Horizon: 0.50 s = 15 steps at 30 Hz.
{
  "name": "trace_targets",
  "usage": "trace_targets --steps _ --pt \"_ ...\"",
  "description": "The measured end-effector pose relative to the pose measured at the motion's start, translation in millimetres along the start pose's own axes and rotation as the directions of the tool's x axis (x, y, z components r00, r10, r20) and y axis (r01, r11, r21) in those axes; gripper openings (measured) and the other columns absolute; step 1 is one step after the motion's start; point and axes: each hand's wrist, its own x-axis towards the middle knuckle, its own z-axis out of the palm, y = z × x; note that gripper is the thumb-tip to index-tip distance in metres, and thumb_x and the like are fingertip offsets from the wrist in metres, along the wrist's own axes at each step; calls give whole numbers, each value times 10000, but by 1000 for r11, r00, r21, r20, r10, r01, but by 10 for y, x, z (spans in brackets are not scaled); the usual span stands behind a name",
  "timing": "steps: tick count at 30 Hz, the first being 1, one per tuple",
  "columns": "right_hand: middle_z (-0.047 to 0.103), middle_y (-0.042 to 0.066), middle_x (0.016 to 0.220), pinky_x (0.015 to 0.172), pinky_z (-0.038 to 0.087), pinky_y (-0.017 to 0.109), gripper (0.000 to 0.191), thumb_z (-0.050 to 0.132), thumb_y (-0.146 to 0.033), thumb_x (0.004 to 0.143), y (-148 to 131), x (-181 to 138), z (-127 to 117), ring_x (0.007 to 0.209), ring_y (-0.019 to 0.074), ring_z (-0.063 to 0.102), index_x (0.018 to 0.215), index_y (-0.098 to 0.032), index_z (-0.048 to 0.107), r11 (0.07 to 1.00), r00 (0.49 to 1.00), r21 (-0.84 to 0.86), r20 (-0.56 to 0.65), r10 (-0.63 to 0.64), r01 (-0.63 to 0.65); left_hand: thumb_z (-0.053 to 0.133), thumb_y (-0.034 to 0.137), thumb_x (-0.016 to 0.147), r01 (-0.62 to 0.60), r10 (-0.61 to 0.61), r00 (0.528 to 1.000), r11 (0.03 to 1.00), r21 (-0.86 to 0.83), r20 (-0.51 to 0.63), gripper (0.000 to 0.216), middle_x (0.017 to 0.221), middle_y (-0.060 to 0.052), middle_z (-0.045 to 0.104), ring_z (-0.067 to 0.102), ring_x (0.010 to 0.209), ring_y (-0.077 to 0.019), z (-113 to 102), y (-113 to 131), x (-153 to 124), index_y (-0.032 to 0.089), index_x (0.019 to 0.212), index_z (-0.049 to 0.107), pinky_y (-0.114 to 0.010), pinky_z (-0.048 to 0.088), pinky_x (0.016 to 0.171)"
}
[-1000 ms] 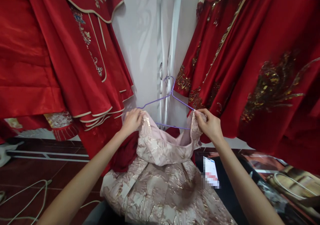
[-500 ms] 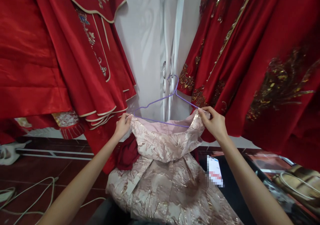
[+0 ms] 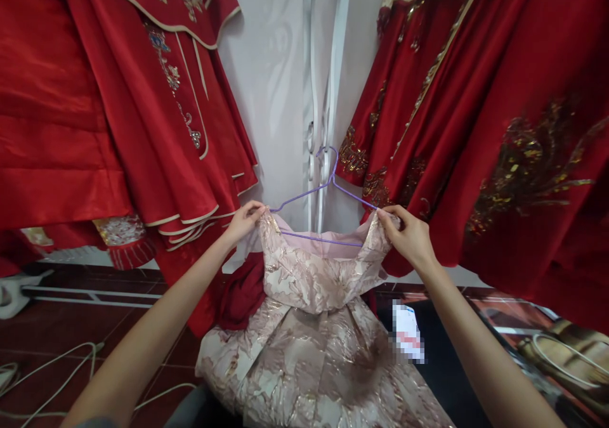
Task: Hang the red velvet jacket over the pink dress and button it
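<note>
A pale pink and gold brocade dress (image 3: pixel 314 282) spreads over my lap, its neckline facing away from me. Inside the neckline sits a purple wire hanger (image 3: pixel 304 194), hook pointing up and away. My left hand (image 3: pixel 245 220) pinches the dress's left shoulder strap against the hanger's left end. On the other side, my right hand (image 3: pixel 406 231) is closed on the right strap at the hanger's right arm. Both straps lie over the hanger's ends. A bunched dark red cloth (image 3: pixel 242 291) shows beside the bodice, under my left forearm.
Red embroidered garments hang at left (image 3: pixel 137 98) and right (image 3: pixel 457 130). White cabinet doors (image 3: pixel 271 85) stand behind the hanger. A white tag or card (image 3: pixel 408 333), partly blurred out, lies on dark fabric. A white cable (image 3: pixel 66 368) trails across the dark red tiled floor (image 3: pixel 137 326).
My left hand has moved up and to the right with the left strap, which now sits over the hanger's left end. My right hand stays at its strap.
</note>
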Motion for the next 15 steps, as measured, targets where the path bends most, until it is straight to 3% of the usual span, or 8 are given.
trace_targets --steps 4,7,10,12,13,15 --pt "705 37 808 689 435 283 342 483 -505 880 11 -18 -21 754 213 646 914 -213 659 1000 1000 12 19 14 -14 639 501 751 -135 125 983 988 74 131 363 889 -60 701 614 861 -201 44 433 86 160 861 694 -298 456 816" --pt "700 42 804 694 436 288 351 474 -514 877 31 -28 -5 748 216 644 899 -210 648 998 998 36 42 44 -46 637 521 746 -92 73 982 991 100 175 408 999 -73 720 622 957 -224 -85 472 91 173 940 723 -319 449 887" --pt "694 39 793 697 438 291 354 460 -520 878 60 -27 49 731 212 637 884 -212 633 993 991 65 101 87 -94 551 574 778 134 -133 989 991 -5 61 499 1081 -101 700 633 959 -224 -305 179 9 163 1019 697 -343 468 863" --pt "689 34 791 699 435 291 346 461 -519 876 74 -23 84 744 215 635 880 -216 627 990 988 79 116 106 -115 575 575 739 345 -345 938 939 -4 33 509 996 -118 717 649 864 -228 -427 -93 -113 148 992 688 -342 491 765" --pt "686 32 791 701 434 290 340 462 -518 875 78 -21 98 752 216 634 878 -218 624 989 987 86 118 112 -122 629 549 694 415 -418 905 908 52 76 482 971 -106 720 649 849 -227 -464 -220 -190 158 969 689 -324 492 733" --pt "683 30 794 705 429 288 333 463 -515 873 83 -16 113 762 214 633 874 -221 619 987 986 100 117 116 -128 715 490 613 451 -489 816 872 190 307 444 947 -72 721 643 853 -222 -477 -428 -348 184 934 695 -290 486 702"
